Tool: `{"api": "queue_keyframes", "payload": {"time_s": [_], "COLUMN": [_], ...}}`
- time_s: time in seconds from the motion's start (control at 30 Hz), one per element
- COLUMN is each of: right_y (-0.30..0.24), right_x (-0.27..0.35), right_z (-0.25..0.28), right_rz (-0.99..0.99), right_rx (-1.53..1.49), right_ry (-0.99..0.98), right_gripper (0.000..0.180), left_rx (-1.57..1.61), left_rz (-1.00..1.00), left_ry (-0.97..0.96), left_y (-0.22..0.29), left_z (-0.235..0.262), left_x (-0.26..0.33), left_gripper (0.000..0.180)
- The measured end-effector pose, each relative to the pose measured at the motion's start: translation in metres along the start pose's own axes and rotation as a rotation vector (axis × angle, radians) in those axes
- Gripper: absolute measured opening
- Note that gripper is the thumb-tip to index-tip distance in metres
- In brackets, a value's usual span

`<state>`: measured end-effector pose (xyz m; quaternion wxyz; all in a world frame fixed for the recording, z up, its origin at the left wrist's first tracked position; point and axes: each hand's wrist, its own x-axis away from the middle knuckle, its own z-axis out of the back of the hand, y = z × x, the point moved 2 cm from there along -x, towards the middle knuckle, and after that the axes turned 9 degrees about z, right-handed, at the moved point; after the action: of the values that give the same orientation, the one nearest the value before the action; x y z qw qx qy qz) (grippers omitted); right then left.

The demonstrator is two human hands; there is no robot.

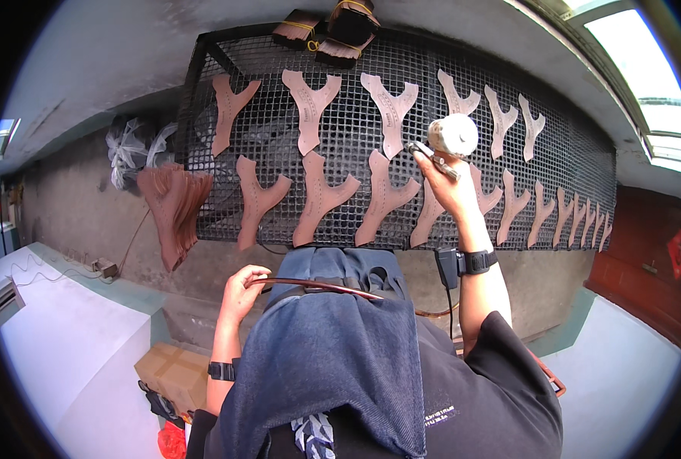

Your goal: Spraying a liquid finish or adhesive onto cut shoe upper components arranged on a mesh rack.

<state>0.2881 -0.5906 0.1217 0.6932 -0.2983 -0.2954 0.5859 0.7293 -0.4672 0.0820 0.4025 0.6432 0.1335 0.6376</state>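
Y-shaped leather pieces (319,197) are laid in rows on a wire mesh rack (585,164), just beyond the right hand (449,183), whose fingers grip a spray gun (443,141). A leather strip (310,286) is pinched by the left hand (241,291).

The person wears a black short-sleeved shirt (501,382) with small pale print near six o'clock, and a dark blue denim apron (333,359) over the lap. Each wrist carries a black strap with a small black box; a thin cable hangs from the right one

A dark apron (333,359) hides most of the thin leather strip (310,285).
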Motion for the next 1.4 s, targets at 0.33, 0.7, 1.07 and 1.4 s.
{"api": "queue_keyframes", "payload": {"time_s": [0.33, 0.7, 1.07, 1.4], "right_y": [0.006, -0.04, -0.082, -0.094], "right_x": [0.035, 0.051, -0.075, -0.17], "right_z": [-0.018, -0.049, -0.095, -0.115], "right_rz": [-0.113, -0.087, 0.154, 0.228], "right_rx": [0.171, 0.091, 0.008, 0.134], "right_ry": [-0.049, -0.004, 0.046, -0.024], "right_gripper": [0.048, 0.031, 0.035, 0.04], "left_rx": [0.003, 0.077, 0.137, 0.183], "left_rz": [-0.023, -0.027, 0.044, 0.106], "left_ry": [0.009, 0.042, 0.198, 0.24], "left_y": [-0.046, -0.094, -0.06, -0.054], "left_z": [0.03, 0.062, 0.07, 0.06], "left_x": [0.024, 0.039, 0.042, 0.038], "left_gripper": [0.017, 0.019, 0.015, 0.015]}}
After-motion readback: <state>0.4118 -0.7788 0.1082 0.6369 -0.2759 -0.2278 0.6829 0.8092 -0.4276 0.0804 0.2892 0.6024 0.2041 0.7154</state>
